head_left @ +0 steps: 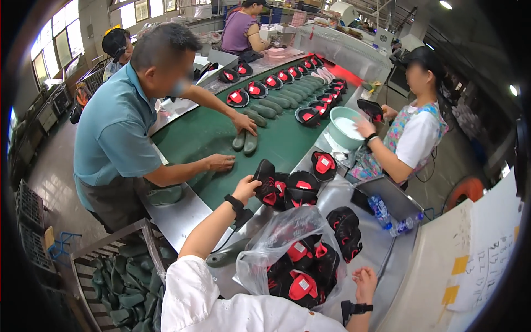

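My left hand (247,189) is closed on a black shoe upper (266,176) at the near edge of the green belt. Beside it more black uppers with red linings (302,188) sit in a cluster. Right in front of my body, a clear plastic bag (255,260) gapes around several black-and-red uppers (301,285). My right hand (365,283) hovers to the right of the bag with loosely curled fingers apart and nothing visible in it. Some black uppers (345,232) lie between that hand and the belt.
A co-worker's hands (243,123) handle dark green shoe lasts on the green belt (202,166), where rows of uppers and lasts stretch away. A crate of lasts (130,276) stands left. At right are plastic bottles (380,212), a green basin (347,127) and another worker.
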A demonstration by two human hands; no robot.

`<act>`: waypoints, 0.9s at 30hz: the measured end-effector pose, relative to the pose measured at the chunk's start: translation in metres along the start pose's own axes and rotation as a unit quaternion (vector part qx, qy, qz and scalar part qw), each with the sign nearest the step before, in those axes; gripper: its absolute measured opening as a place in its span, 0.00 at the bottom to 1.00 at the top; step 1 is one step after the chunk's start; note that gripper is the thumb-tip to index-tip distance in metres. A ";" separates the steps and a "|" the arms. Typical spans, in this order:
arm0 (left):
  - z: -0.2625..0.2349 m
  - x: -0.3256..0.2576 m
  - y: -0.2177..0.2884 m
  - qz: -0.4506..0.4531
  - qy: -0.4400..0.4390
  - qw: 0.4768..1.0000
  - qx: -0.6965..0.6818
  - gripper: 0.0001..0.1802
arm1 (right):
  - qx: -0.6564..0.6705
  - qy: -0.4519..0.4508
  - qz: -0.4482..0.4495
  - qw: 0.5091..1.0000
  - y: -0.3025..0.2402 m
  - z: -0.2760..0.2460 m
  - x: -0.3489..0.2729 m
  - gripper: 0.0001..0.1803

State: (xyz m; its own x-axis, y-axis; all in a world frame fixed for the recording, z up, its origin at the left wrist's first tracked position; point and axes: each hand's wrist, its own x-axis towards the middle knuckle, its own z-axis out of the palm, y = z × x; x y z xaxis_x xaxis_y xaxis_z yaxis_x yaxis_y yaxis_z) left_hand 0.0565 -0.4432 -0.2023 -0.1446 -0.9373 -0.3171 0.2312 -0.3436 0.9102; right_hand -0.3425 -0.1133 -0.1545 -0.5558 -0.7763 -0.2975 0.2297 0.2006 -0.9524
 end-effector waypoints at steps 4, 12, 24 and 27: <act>-0.018 0.009 0.015 -0.009 0.039 0.996 -0.081 0.05 | -0.009 0.017 -0.001 1.000 -0.004 -0.012 0.006 0.05; -0.065 0.050 0.044 -0.048 0.145 0.987 -0.055 0.05 | -0.062 0.050 -0.010 0.997 -0.015 -0.016 0.020 0.04; -0.037 0.027 0.030 -0.081 0.047 0.995 -0.031 0.19 | -0.072 0.051 0.005 0.996 -0.011 -0.013 0.019 0.04; -0.029 0.018 0.033 -0.071 -0.012 0.997 -0.021 0.18 | -0.079 0.051 0.011 0.996 -0.014 -0.006 0.021 0.04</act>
State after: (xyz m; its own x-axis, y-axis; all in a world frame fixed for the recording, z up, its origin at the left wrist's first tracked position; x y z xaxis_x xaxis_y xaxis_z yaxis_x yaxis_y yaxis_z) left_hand 0.0891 -0.4728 -0.1856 -0.2014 -0.8776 -0.4350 0.2461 -0.4752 0.8448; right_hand -0.3623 -0.1288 -0.1483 -0.6312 -0.7079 -0.3169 0.1194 0.3150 -0.9415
